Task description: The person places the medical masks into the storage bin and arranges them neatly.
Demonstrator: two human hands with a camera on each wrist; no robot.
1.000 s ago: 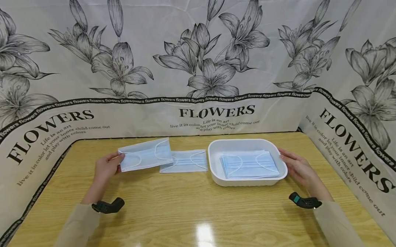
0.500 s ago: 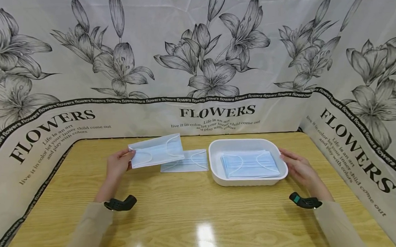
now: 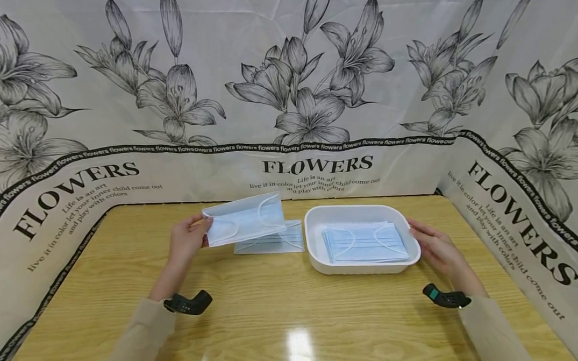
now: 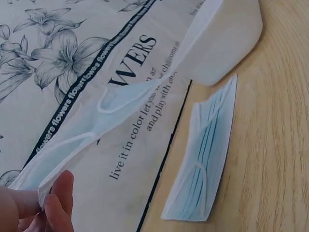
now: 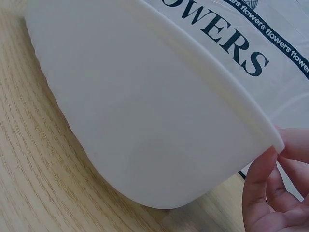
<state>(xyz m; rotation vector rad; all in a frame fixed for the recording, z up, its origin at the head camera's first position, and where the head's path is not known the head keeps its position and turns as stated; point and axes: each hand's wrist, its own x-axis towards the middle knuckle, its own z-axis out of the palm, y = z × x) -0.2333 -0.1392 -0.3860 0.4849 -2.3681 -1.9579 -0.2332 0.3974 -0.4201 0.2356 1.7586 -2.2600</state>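
Observation:
My left hand (image 3: 188,237) pinches the left end of a light blue face mask (image 3: 247,220), its white ear loops facing up. In the left wrist view the thumb and fingers (image 4: 60,203) clasp the edge of that mask (image 4: 111,104), raised off the table. Beneath it lies a second face mask (image 3: 287,241) flat on the wood, partly covered in the head view. My right hand (image 3: 439,249) holds the right rim of a white plastic tub (image 3: 316,260). Thumb and fingertips pinch the tub's rim (image 5: 231,87) in the right wrist view. A stack of face masks (image 3: 364,243) lies inside the tub.
The wooden table (image 3: 255,306) extends in front of the masks and tub. A white cloth (image 3: 211,176) printed with flowers and lettering stands along its back and both sides. Each wrist carries a black camera band (image 3: 190,303).
My left hand has moved right with the pinched mask, which now covers more of the mask lying on the table. The right hand and the tub have stayed in place.

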